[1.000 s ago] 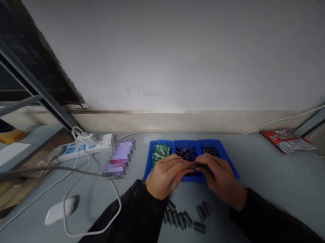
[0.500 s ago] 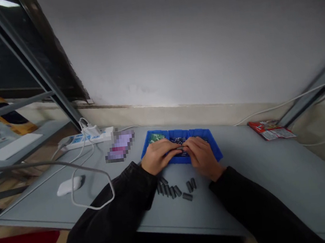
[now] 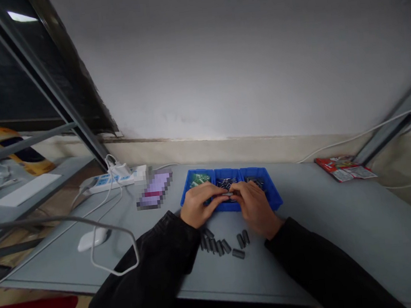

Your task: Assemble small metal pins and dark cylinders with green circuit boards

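My left hand [image 3: 200,204] and my right hand [image 3: 254,206] meet over the front of a blue three-part bin [image 3: 276,196]. Between their fingertips they pinch a small grey piece [image 3: 228,194], mostly covered by the fingers. Green parts [image 3: 198,178] lie in the bin's left compartment, small shiny metal pins [image 3: 226,183] in the middle one. The right compartment's contents are partly hidden by my right hand. On the table in front of the bin lie several dark grey cylinders [image 3: 238,253], a group of them beside my left wrist.
To the left are a blurred-out phone [image 3: 155,189], a white power strip [image 3: 120,178] with cables, and a white mouse-shaped object [image 3: 92,238]. A grey cable [image 3: 119,223] loops in front of my left sleeve. A red snack packet [image 3: 345,167] lies at the back right.
The whole view has shifted slightly, so everything appears a little lower. Both hands still pinch the small piece; my right fingers have moved slightly, showing more of the right compartment.
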Demonstrator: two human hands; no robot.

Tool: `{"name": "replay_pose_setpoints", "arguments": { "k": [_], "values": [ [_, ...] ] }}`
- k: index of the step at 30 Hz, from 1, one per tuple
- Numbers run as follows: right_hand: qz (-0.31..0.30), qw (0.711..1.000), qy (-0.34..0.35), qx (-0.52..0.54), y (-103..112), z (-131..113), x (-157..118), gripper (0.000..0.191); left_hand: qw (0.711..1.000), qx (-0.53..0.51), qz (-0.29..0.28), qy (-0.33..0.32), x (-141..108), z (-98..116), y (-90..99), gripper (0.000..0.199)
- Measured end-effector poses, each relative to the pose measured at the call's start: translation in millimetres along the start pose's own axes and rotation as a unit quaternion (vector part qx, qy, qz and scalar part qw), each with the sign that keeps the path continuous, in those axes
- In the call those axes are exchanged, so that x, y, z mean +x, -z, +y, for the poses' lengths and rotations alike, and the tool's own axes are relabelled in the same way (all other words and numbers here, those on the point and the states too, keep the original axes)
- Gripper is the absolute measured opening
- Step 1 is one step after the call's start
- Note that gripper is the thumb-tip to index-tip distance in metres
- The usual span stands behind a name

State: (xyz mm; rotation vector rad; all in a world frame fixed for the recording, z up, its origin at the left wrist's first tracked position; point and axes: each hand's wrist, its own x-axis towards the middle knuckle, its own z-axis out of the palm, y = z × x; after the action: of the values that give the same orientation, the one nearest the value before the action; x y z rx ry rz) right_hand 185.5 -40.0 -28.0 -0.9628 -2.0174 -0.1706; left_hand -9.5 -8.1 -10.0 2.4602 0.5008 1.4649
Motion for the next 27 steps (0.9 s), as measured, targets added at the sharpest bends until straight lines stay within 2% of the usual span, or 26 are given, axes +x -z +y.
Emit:
{"name": "replay_pose_setpoints", "arguments": {
  "k": [5,8,14,27],
  "values": [
    [0.002,1.0,-0.015,0.002,-0.2,-1.0,-0.8,0.019,1.0,-0.003,-0.004,0.004,-1.8,0.5,-0.9,0.013],
    [0.009,1.0,-0.019,0.014,1.7,-1.5,-1.2,0.016,1.0,0.006,0.006,0.013,-3.0,0.2,-1.1,0.013],
    [0.005,0.999,0.02,0.041,2.7,-5.6,-0.1,0.009,1.0,0.015,-0.001,0.013,-4.1,-1.5,-0.6,0.012],
    [0.033,0.999,-0.01,0.029,1.8,-4.4,-2.5,0.013,1.0,0.016,0.0,0.012,-2.5,-0.5,-0.4,0.013]
  ]
}}
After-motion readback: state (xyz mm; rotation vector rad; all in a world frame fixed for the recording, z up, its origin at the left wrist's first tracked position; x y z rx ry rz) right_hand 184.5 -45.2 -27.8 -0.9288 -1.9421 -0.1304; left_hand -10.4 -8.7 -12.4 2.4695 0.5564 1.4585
